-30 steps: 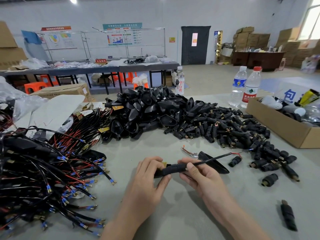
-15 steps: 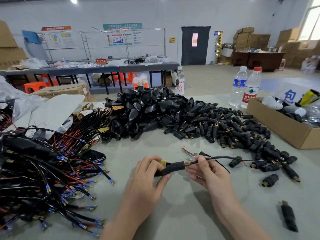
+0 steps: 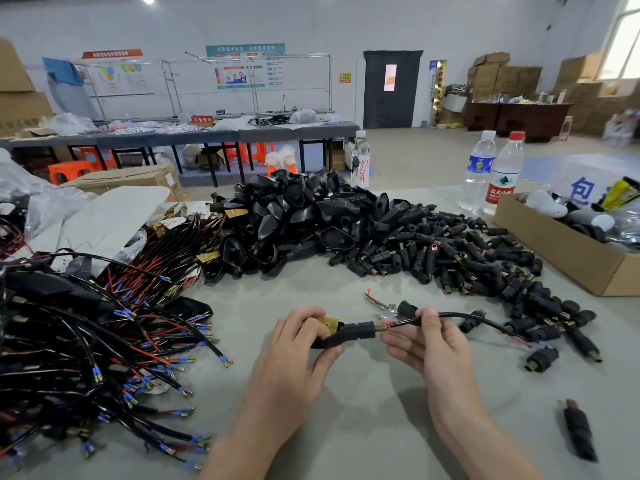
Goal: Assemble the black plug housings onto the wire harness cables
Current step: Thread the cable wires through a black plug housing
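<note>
My left hand (image 3: 298, 344) grips a black plug connector (image 3: 349, 333) with a brass blade at its left end. My right hand (image 3: 429, 341) pinches a black cable (image 3: 460, 316) just right of the connector's brass tip; the cable arcs right to red and blue wire ends. A black plug housing (image 3: 405, 307) lies on the table behind my right fingers. Several black housings are heaped in a pile (image 3: 298, 220) at the back, with small black barrel connectors (image 3: 460, 261) spread to its right. A tangle of wire harness cables (image 3: 86, 341) fills the left.
A cardboard box (image 3: 568, 254) of parts stands at the right edge, two water bottles (image 3: 491, 174) behind it, a third bottle (image 3: 361, 161) behind the pile. A lone black connector (image 3: 578, 429) lies at the front right. The grey table (image 3: 363, 427) shows between my arms.
My right hand has slid right along the cable, away from the connector, baring its brass tip. The cable now arcs up to the right. My left hand stays put.
</note>
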### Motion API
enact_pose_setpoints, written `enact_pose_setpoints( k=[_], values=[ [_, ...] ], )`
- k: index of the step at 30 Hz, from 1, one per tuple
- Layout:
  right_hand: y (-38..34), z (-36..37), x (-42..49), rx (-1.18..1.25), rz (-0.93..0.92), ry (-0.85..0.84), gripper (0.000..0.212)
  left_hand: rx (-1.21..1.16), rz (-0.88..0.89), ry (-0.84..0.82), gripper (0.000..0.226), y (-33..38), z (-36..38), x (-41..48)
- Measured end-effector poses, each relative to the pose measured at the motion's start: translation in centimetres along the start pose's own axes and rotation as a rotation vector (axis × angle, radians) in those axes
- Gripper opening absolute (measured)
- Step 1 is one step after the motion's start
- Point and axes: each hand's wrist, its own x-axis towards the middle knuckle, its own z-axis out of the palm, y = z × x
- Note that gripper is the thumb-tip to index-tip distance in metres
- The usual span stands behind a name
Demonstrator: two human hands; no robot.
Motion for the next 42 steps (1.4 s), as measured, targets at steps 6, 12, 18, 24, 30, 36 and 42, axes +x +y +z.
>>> enact_pose_setpoints(
  k=[6,12,18,24,30,36,42],
  values=[
    [0.0,-0.2,0.4,0.148,0.051,0.02,0.026,0.017,-0.003,0.019,0.016,0.1,-0.1,0.0],
    [0.8,0.5,-0.1,0.029,0.049,-0.146,0.025,0.013,0.01,0.048,0.016,0.2,-0.3,0.0],
    [0.6,0.7,-0.9,-0.098,-0.025,-0.101,0.006,-0.002,-0.029,0.038,0.018,0.8,-0.9,-0.4],
    [1.2,4.9,-3.1,-0.024,-0.004,-0.114,0.01,0.072,-0.116,0.108,0.015,0.7,-4.8,-1.5],
    [2.2,12.1,-7.4,0.012,0.041,-0.216,0.01,0.155,-0.158,0.181,0.018,-0.8,-12.2,-3.8],
    [2.9,16.1,-11.0,-0.026,0.064,-0.299,0.007,0.232,-0.119,0.264,0.013,-2.3,-16.8,-6.9],
    [3.0,17.6,-13.0,-0.022,0.057,-0.336,0.009,0.185,-0.144,0.23,0.011,-2.8,-18.8,-8.3]
  ],
)
